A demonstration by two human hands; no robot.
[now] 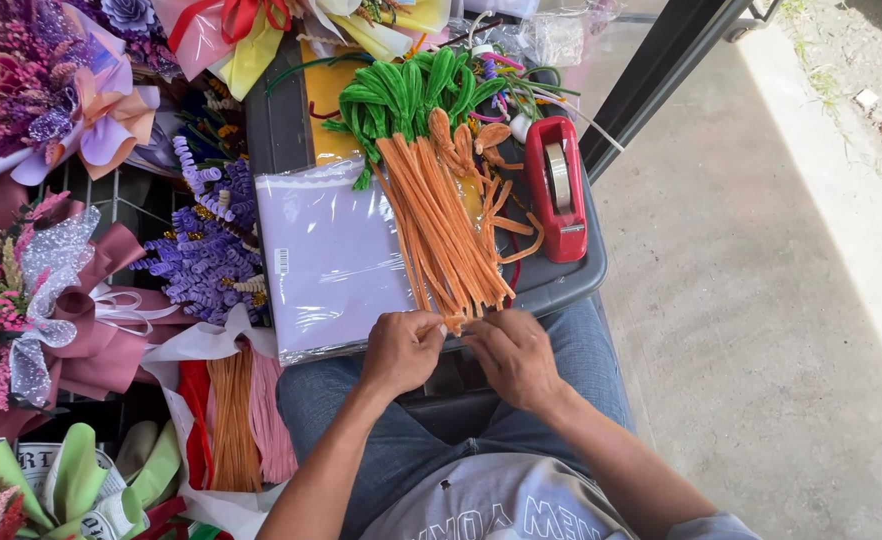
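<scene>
Bare concrete floor (761,330) is seen to the right of the seated person, whose blue-jeaned lap fills the near edge of the view. Just above the knees, the left hand (401,350) is curled narrow, its fingertips pinched on the lower ends of the orange pipe cleaners (446,235); the right hand (514,357) is bent beside it, its fingers closed loosely at the same ends, though exactly what is pinched there cannot be told. The fuzzy orange stems are gathered in a long bundle lying on the dark grey bench (561,280), fanned slightly at the near end and bunched at the far end, where looped green pipe cleaners (401,95) are laid. By judgement, the work is at an early stage: the stems are sorted and aligned, a few curled orange shapes are already formed beside the bundle, but most stems are left straight and unshaped.

A flat pack of smooth lilac wrapping sheets (331,255) in clear film is laid touching the bundle on its left. A glossy red tape dispenser (555,190) is stood to the right. Farther left, coiled purple pipe-cleaner flowers (206,255) and finished bouquets (51,300) wrapped in matte paper and glittery ribbon are crowded together.
</scene>
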